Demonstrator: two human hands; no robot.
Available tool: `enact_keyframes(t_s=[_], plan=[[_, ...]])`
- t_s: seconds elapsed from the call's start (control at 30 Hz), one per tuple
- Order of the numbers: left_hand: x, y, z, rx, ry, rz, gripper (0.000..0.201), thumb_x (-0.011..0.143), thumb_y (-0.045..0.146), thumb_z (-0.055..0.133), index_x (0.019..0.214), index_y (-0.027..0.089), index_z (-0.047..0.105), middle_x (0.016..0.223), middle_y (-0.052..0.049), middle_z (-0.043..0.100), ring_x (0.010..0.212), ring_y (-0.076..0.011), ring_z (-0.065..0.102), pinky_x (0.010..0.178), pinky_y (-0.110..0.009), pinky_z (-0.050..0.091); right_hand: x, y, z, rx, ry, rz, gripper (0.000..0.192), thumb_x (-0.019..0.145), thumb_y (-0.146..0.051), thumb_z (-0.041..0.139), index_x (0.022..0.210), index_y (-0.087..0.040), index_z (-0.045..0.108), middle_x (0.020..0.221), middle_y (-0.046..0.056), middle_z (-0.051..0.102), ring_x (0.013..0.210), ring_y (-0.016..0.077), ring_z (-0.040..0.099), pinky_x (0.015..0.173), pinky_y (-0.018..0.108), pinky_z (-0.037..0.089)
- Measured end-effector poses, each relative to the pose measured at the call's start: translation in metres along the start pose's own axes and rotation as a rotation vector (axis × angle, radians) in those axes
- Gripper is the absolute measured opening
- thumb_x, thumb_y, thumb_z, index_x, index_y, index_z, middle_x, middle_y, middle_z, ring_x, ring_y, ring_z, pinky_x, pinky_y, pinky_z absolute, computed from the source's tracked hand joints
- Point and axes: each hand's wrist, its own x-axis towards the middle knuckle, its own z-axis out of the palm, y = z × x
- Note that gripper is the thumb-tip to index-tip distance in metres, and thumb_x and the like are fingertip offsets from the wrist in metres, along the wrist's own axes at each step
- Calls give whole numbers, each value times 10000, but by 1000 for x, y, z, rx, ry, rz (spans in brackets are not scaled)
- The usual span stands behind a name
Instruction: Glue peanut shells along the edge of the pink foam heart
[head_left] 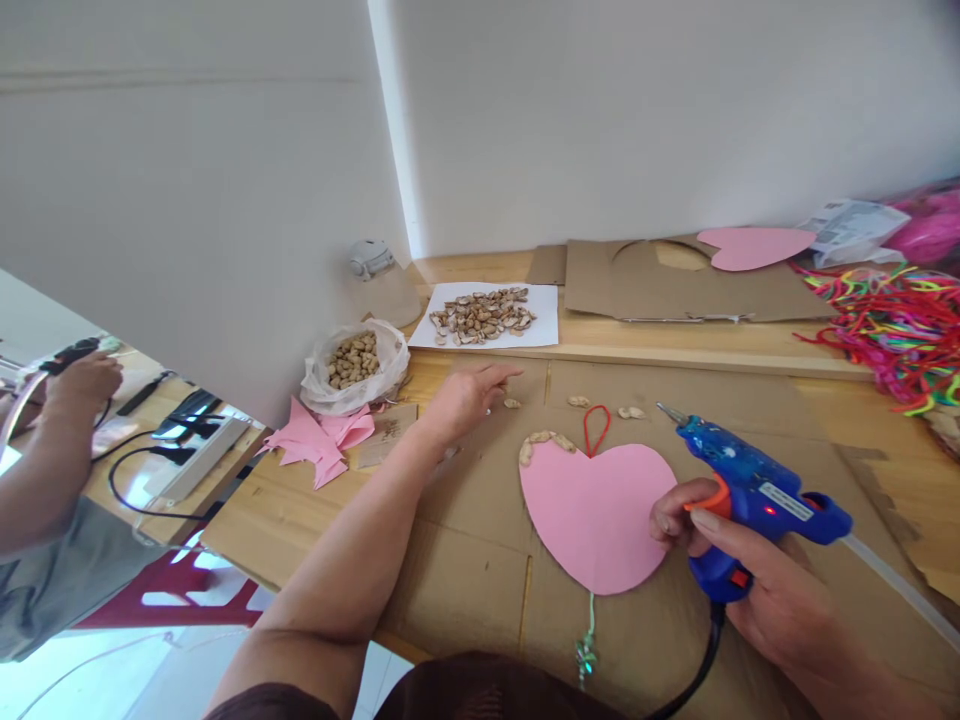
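Observation:
My right hand point(757, 570) grips a blue hot glue gun point(750, 480) with an orange trigger and a lit red light. Its nozzle points up and left, over the cardboard. A pink paper heart point(600, 520) lies flat beside that hand, with a red cord loop point(597, 430) at its notch and a green beaded string point(586, 650) below. A short row of peanut shells point(544, 440) lines the heart's upper left edge. My left hand point(469, 400) is over the cardboard with fingers stretched out and nothing visible in them, close to a loose peanut shell point(512, 403).
Peanut shells point(487, 315) are heaped on white paper. A plastic bag point(319, 385) holds peanuts, beside pink paper scraps point(307, 440). Cut cardboard point(630, 285), another pink heart point(757, 247) and colourful cords point(892, 330) lie behind. Left, another person's hand point(86, 380) appears near a power strip point(199, 460).

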Motion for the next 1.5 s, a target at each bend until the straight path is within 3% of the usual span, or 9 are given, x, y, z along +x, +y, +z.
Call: enact_keyframes(t_s=[0.2, 0.5, 0.73, 0.9, 1.1, 1.5], plan=[[-3, 10, -10, -68, -81, 51, 446, 900, 63, 528, 1300, 213, 654, 1058, -44, 753, 964, -149, 675, 906, -287, 516, 1, -1, 1, -1, -8, 15, 129, 838, -360, 696, 785, -245, 720, 732, 28, 645, 708, 186, 590, 650, 278, 502], [-9, 35, -21, -142, -88, -91, 432, 853, 111, 607, 1264, 224, 675, 940, -10, 755, 850, -133, 678, 804, -258, 515, -1, -2, 2, 11, 14, 38, 129, 824, -360, 709, 787, -238, 728, 731, 30, 635, 713, 180, 574, 662, 265, 501], [-9, 31, -27, -54, -123, -191, 419, 852, 129, 624, 1258, 222, 673, 936, -16, 758, 832, -148, 685, 779, -267, 508, -1, -1, 2, -5, 23, 37, 127, 835, -351, 699, 792, -235, 728, 742, 35, 639, 727, 183, 580, 674, 267, 507], [-8, 25, -20, -40, -227, -132, 437, 830, 76, 609, 1236, 224, 678, 974, -1, 761, 879, -152, 697, 824, -267, 509, 0, -4, 4, -10, 33, 30, 132, 824, -365, 717, 783, -241, 733, 725, 32, 641, 701, 179, 584, 646, 260, 509], [-5, 22, -4, -59, -218, -31, 398, 830, 61, 615, 1194, 200, 694, 973, -18, 757, 896, -155, 695, 868, -276, 518, 0, -2, 1, -29, 12, 47, 135, 833, -375, 716, 803, -246, 741, 729, 35, 654, 724, 184, 593, 660, 256, 514], [-4, 23, -2, -96, -256, 32, 443, 821, -1, 603, 1197, 209, 706, 992, -18, 754, 952, -158, 673, 926, -300, 516, 0, -3, 3, -17, 26, 57, 138, 827, -364, 716, 786, -233, 731, 732, 37, 646, 721, 188, 592, 665, 274, 512]])
